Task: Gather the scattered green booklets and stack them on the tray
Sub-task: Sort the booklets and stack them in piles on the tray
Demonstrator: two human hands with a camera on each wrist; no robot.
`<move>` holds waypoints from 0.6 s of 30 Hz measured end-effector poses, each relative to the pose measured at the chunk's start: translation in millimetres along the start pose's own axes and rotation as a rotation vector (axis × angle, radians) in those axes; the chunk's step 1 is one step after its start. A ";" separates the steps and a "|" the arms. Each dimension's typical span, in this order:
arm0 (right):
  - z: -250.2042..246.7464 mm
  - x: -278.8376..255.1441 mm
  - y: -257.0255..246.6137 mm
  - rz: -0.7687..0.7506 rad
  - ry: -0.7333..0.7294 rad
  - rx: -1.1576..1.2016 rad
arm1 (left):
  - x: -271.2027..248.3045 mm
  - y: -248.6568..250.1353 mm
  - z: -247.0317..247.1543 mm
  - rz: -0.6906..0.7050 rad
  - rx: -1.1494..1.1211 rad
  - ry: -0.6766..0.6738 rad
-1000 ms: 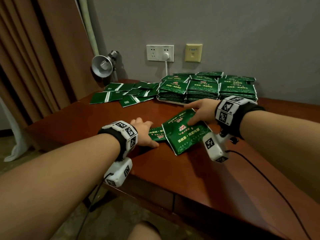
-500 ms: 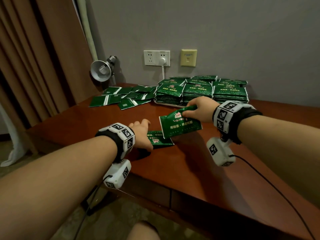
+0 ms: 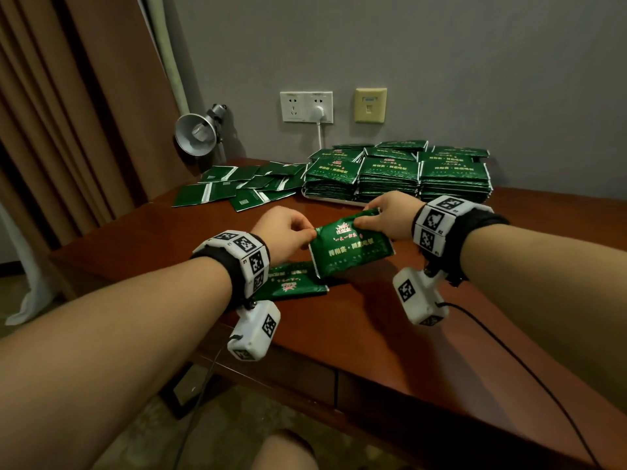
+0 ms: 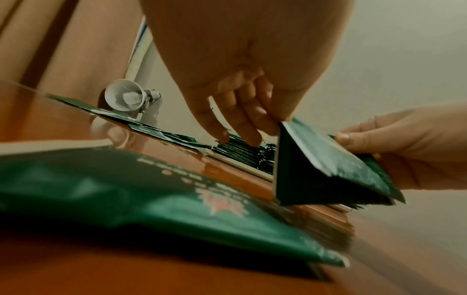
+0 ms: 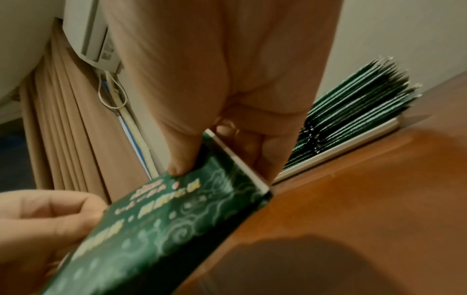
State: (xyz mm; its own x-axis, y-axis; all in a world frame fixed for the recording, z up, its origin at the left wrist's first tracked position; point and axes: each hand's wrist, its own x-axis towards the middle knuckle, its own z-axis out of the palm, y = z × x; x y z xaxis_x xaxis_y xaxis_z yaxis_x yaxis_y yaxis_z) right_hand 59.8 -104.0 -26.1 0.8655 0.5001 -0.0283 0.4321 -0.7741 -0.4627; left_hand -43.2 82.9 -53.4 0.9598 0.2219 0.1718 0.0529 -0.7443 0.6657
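A green booklet (image 3: pixel 353 249) hangs above the table between both hands. My right hand (image 3: pixel 368 220) grips its upper right edge, thumb on the printed face (image 5: pixel 164 219). My left hand (image 3: pixel 307 232) pinches its upper left corner. In the left wrist view the booklet (image 4: pixel 323 165) tilts steeply, with the left fingers (image 4: pixel 242 123) at its top corner. A second booklet (image 3: pixel 291 284) lies flat on the table below my left wrist. Tall stacks of booklets (image 3: pixel 390 174) fill the white tray (image 3: pixel 332 200) by the wall. Several loose booklets (image 3: pixel 244 188) lie scattered left of the tray.
A grey clamp lamp (image 3: pixel 196 134) stands at the table's back left corner, next to brown curtains (image 3: pixel 68 130). A wall socket (image 3: pixel 305 106) with a white plug and cable sits above the stacks. The wooden table's front edge (image 3: pixel 339 368) runs below my wrists.
My right hand has raised the booklet from the table. My left hand has left the lying booklet and come up to pinch the raised one's corner.
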 end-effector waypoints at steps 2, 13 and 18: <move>0.9 3.2 1.8 -0.001 0.020 -0.025 | 2.8 1.6 0.1 -0.021 0.028 0.051; 23.0 4.6 8.1 0.005 -0.119 -0.417 | -26.0 18.4 9.3 -0.341 0.970 -0.505; 36.1 2.6 4.0 0.000 -0.261 -0.542 | -27.1 28.8 13.1 -0.277 0.803 -0.504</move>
State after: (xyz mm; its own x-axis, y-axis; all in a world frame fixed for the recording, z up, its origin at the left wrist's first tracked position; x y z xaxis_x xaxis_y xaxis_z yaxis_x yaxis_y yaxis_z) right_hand 54.7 -91.8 -60.0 0.8044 0.5260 -0.2762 0.5592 -0.8273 0.0531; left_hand -64.0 47.2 -48.3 0.8803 0.2975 -0.3696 0.2859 -0.9543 -0.0871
